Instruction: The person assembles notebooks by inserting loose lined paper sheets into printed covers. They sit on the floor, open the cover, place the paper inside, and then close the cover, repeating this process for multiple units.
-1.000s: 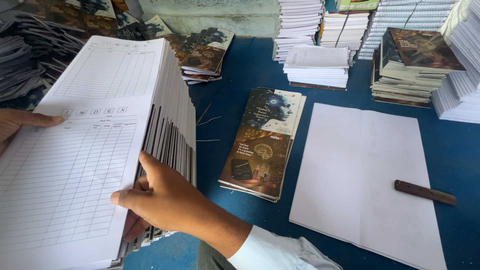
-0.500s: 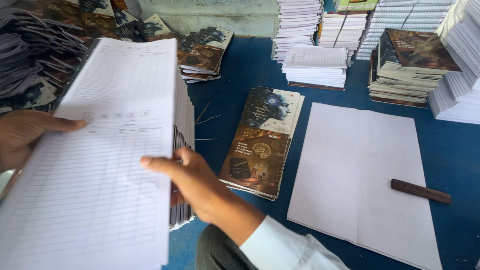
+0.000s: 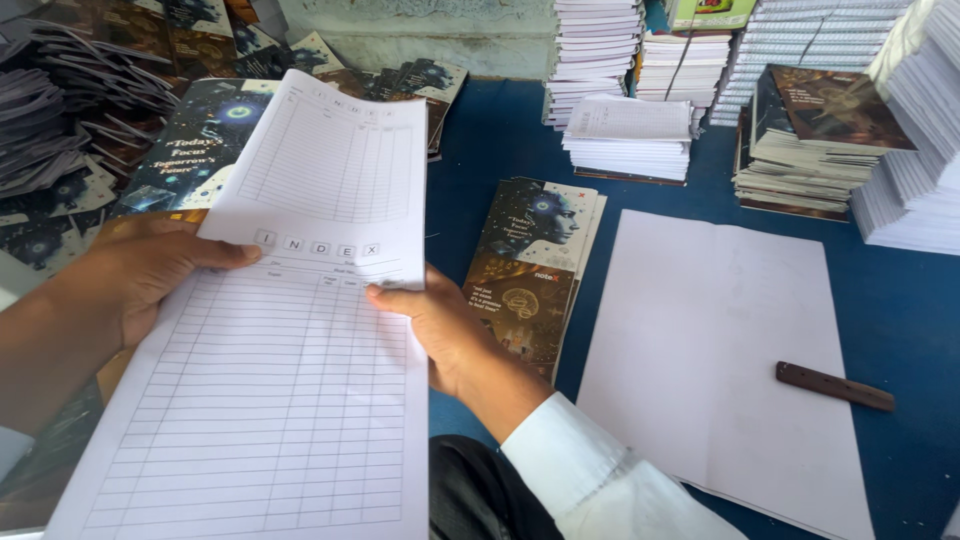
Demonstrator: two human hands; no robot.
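I hold a block of white ruled sheets (image 3: 300, 330) with a printed table on top, lifted flat toward me at the left. My left hand (image 3: 140, 270) grips its left edge, thumb on top. At the right edge my right hand (image 3: 440, 320), in a white sleeve, holds it with the thumb over the paper. A dark printed notebook cover (image 3: 185, 150) lies under the sheets at the upper left. Just right of my right hand, a short stack of dark covers (image 3: 530, 270) rests on the blue table (image 3: 900, 320).
A large white sheet (image 3: 720, 340) lies on the table at the right, with a brown wooden stick (image 3: 835, 386) on it. Stacks of white page blocks (image 3: 625, 135) and covered notebooks (image 3: 810, 140) stand at the back and right. Loose dark covers (image 3: 60, 120) pile up at the far left.
The thick block has tipped down flat toward me, so its edge no longer shows. My right hand slid from its lower corner up the right edge, and a dark cover came into view beneath.
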